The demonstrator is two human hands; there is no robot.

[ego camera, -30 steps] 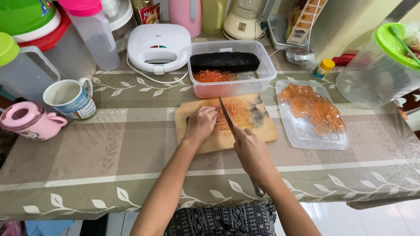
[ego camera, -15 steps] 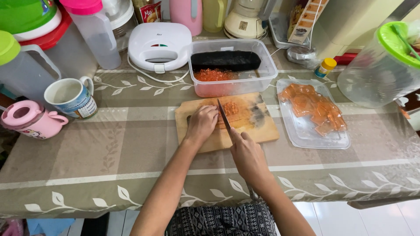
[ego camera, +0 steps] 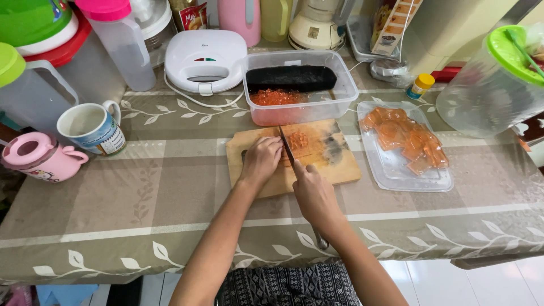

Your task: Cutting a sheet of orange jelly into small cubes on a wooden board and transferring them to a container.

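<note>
Head view: left hand (ego camera: pixel 262 161) curled, fingers pressing down on the orange slices (ego camera: pixel 297 140) on the wooden cutting board (ego camera: pixel 334 164), knuckles just beside the blade. Right hand (ego camera: pixel 314 194) closed around the knife (ego camera: pixel 286 146) handle, blade upright-edge down across the board, tip pointing away toward the clear plastic box (ego camera: pixel 340 85). A metal handle end pokes out below the right wrist over the tabletop (ego camera: pixel 170 192) edge. Vs the earlier frames: knife blade sits a bit more to the left and nearer the left fingers, right hand is pulled slightly closer to the body, left hand stays in about the same spot on the board; nothing else on the tabletop has moved. Box behind the board holds chopped orange bits and a black sheet or tray at the back. Right of the board, a clear flat tray (ego camera: pixel 396 170) with more orange slices (ego camera: pixel 405 139) piled on its far half. Left side: white-and-blue mug (ego camera: pixel 93 129), pink lidded cup (ego camera: pixel 39 158), clear jug with green lid (ego camera: pixel 28 93). Behind: white sandwich maker (ego camera: pixel 205 61), bottle with pink cap (ego camera: pixel 116 39). Far right: big clear jug with green lid (ego camera: pixel 498 85), small yellow-capped bottle (ego camera: pixel 420 86). Tablecloth is beige plaid with leaf print.
</note>
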